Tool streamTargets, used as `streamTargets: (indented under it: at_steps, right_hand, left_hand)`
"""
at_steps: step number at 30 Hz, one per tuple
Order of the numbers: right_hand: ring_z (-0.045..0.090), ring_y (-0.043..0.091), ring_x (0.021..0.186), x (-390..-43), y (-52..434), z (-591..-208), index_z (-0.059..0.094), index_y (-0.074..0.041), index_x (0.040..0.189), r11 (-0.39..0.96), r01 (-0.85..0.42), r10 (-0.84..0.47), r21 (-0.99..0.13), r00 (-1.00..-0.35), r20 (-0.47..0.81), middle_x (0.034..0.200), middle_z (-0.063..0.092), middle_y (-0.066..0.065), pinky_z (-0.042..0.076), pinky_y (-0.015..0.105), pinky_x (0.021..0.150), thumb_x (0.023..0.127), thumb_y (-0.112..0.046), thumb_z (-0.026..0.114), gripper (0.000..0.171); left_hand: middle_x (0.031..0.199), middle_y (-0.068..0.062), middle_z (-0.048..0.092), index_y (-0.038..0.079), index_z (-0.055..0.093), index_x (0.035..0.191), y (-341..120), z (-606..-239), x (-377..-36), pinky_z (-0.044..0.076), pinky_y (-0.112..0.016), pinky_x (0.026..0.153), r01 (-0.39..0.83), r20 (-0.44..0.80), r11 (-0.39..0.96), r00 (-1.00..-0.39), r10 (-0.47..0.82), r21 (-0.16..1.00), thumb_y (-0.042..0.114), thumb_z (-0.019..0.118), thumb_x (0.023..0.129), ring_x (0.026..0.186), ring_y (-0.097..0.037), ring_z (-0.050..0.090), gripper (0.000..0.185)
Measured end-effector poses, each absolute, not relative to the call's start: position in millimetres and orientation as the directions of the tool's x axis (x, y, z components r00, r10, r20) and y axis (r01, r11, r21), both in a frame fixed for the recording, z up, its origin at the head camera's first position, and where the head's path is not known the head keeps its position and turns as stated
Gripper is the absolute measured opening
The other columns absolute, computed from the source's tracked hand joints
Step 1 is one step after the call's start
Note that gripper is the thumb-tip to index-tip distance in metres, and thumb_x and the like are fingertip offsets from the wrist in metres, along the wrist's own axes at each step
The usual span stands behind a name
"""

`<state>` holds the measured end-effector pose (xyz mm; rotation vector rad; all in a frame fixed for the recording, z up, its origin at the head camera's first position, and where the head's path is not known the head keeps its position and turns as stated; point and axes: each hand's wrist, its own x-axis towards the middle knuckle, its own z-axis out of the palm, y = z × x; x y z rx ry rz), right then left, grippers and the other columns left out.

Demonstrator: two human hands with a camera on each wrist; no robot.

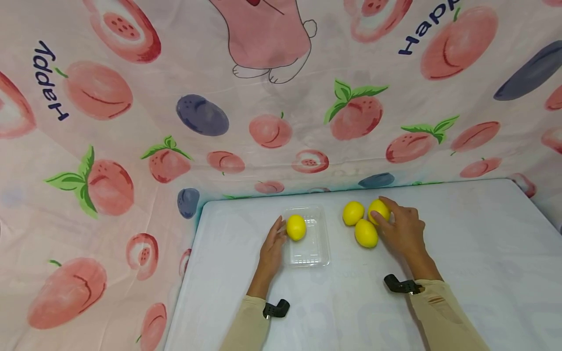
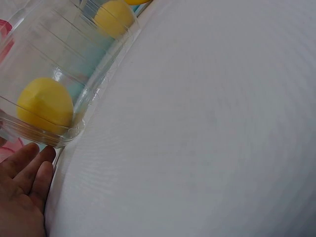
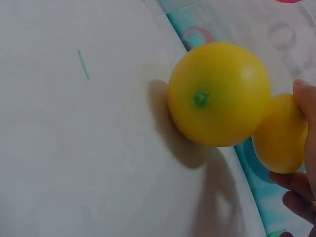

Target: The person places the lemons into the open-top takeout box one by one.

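Note:
A clear plastic container (image 1: 312,251) sits on the white table with one yellow lemon (image 1: 296,227) inside, near its left wall. My left hand (image 1: 271,251) is at the container's left side; in the left wrist view its fingers (image 2: 40,180) are fairly straight and lie close against the wall. Right of the container, three lemons are grouped together. My right hand (image 1: 405,230) pinches the far-right lemon (image 1: 379,211) between thumb and fingers. Beside it are the left lemon (image 1: 353,213) and the nearer lemon (image 1: 366,234), which looks large in the right wrist view, its green stem end showing.
The white table (image 1: 333,312) ends at a back edge against a hanging pink cloth (image 1: 281,97) printed with fruit. The cloth also hangs along the left side. A black wrist camera (image 1: 276,308) is strapped on the left sleeve, another black wrist camera (image 1: 400,284) on the right.

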<state>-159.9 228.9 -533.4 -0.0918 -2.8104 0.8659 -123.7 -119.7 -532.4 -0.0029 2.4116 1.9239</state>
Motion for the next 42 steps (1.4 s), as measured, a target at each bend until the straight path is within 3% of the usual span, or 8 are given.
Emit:
streamTargets:
  at_steps: [6,13,21,30,42]
  right_hand:
    - [0.045,0.049,0.115,-159.9,226.4,-528.2,0.050,-0.020,0.150,0.830,-0.025,0.108,-0.557,-0.973,0.204,0.138,0.061,0.027,0.036,0.066,0.085,0.099,-0.055,0.059,0.063]
    - [0.044,0.048,0.116,-158.0,219.7,-518.1,0.049,-0.022,0.151,0.830,-0.044,0.087,-0.556,-0.974,0.207,0.139,0.060,0.027,0.035,0.066,0.085,0.098,-0.054,0.059,0.063]
    - [0.044,0.048,0.117,-157.8,209.6,-507.8,0.049,-0.021,0.151,0.828,-0.066,0.060,-0.557,-0.977,0.206,0.140,0.060,0.027,0.035,0.065,0.087,0.099,-0.056,0.058,0.064]
    - [0.043,0.045,0.120,-160.2,194.8,-502.0,0.051,-0.023,0.150,0.818,-0.100,0.015,-0.566,-0.981,0.195,0.137,0.062,0.025,0.034,0.065,0.091,0.097,-0.056,0.060,0.063]
    - [0.048,0.041,0.117,-164.5,172.4,-497.8,0.057,-0.021,0.145,0.795,-0.214,-0.073,-0.567,-0.963,0.261,0.131,0.068,0.016,0.041,0.060,0.093,0.095,-0.051,0.067,0.060]
  left_hand:
    - [0.160,-0.009,0.043,0.018,0.034,0.161,-119.8,-535.9,-124.9,0.029,-0.057,0.123,-0.051,-0.058,0.227,-0.998,0.024,0.973,0.009,0.039,0.107,0.142,-0.036,0.047,0.055]
    - [0.160,0.003,0.044,0.031,0.034,0.160,-128.0,-563.6,-133.4,0.033,-0.054,0.122,-0.025,-0.037,0.256,-0.998,0.044,0.966,0.021,0.041,0.107,0.141,-0.026,0.049,0.055]
    - [0.162,-0.003,0.041,0.026,0.032,0.161,-126.8,-562.1,-132.9,0.030,-0.057,0.122,-0.026,-0.038,0.232,-0.998,0.045,0.972,0.018,0.040,0.108,0.143,-0.031,0.046,0.055]
    - [0.160,0.005,0.044,0.032,0.033,0.160,-128.0,-563.1,-133.5,0.033,-0.053,0.122,-0.024,-0.038,0.277,-0.998,0.043,0.961,0.022,0.040,0.106,0.141,-0.025,0.050,0.055]
    - [0.161,0.002,0.043,0.033,0.033,0.160,-128.3,-562.8,-133.7,0.033,-0.055,0.121,-0.019,-0.032,0.267,-0.998,0.045,0.964,0.021,0.041,0.107,0.141,-0.027,0.049,0.055]
